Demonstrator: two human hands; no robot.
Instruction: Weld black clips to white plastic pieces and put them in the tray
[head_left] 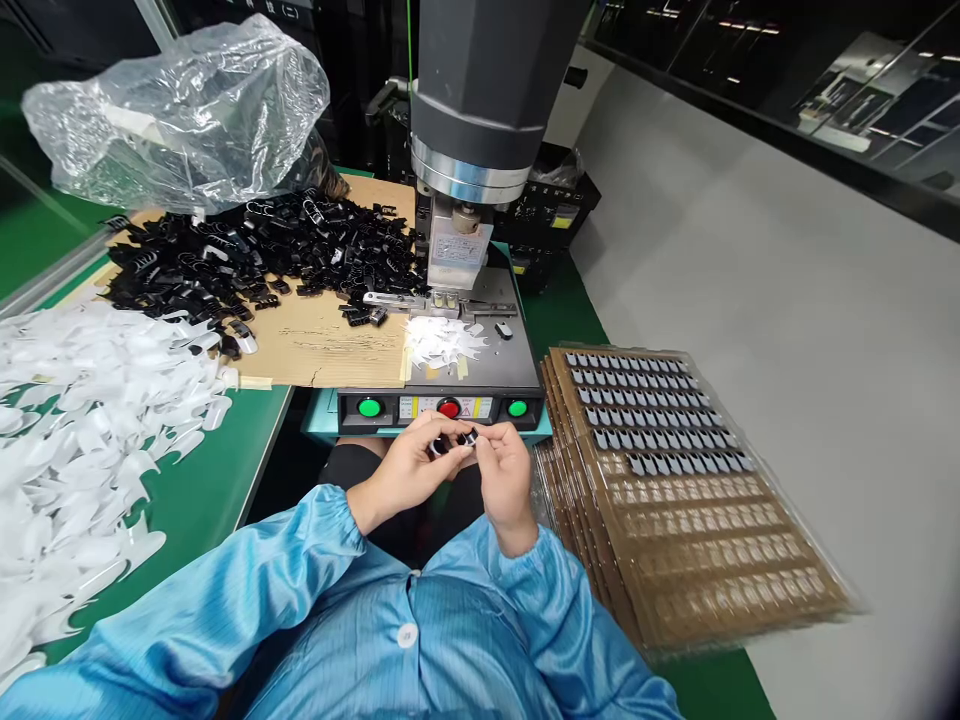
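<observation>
Where the green tabletop (202,500) runs along the left, a heap of white plastic pieces (82,420) lies spread, and farther off a pile of black plastic parts (247,255) sits on a brown cardboard sheet (330,340), with a crumpled clear bag (180,110) behind it. Near the middle, close to the body, the left hand (409,470) comes up from a blue sleeve (247,590), its fingers curled and pinched onto a small black part (457,443). That part is dark and glossy with a bright glint at 1 end, too small to make out in detail, and it sits between both hands just in front of the machine's red button (448,408). 2 green buttons (369,408) flank it, under the grey press head (480,90). The right hand (506,475) meets the left, fingertips closed on the same part, wrist bent inward. To the right, a stack of brown trays (697,520) lies partly filled with small dark pieces.
</observation>
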